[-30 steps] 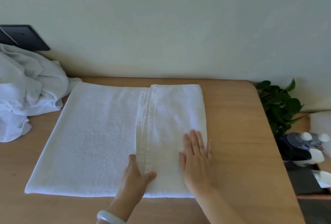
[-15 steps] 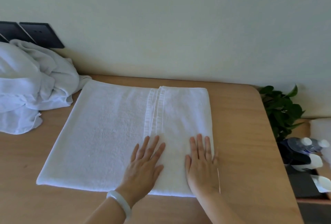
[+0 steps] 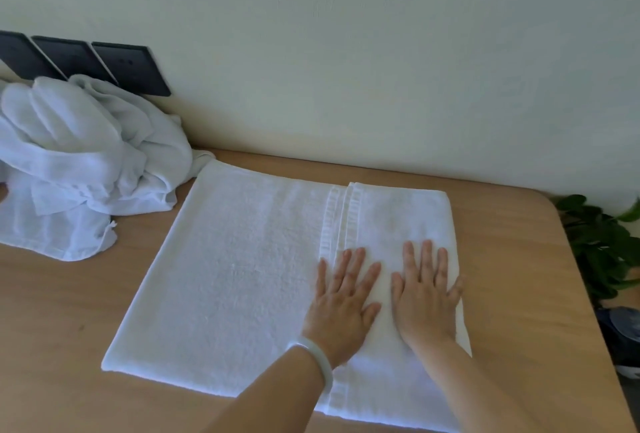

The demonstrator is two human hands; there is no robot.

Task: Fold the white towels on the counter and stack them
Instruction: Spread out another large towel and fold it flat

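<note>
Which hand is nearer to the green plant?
Right. The right hand rests flat on the towel, closer to the plant; the left hand rests beside it, farther away.

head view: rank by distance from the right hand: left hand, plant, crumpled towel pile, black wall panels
From the right hand:
1. left hand, just beside it on the flat towel
2. plant, off the counter's right end
3. crumpled towel pile, far left
4. black wall panels, behind the pile

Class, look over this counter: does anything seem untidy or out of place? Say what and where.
Only the crumpled heap of white towels at the back left of the wooden counter: unfolded, bunched below the black wall plates. The half-folded white towel lies neat.
</note>
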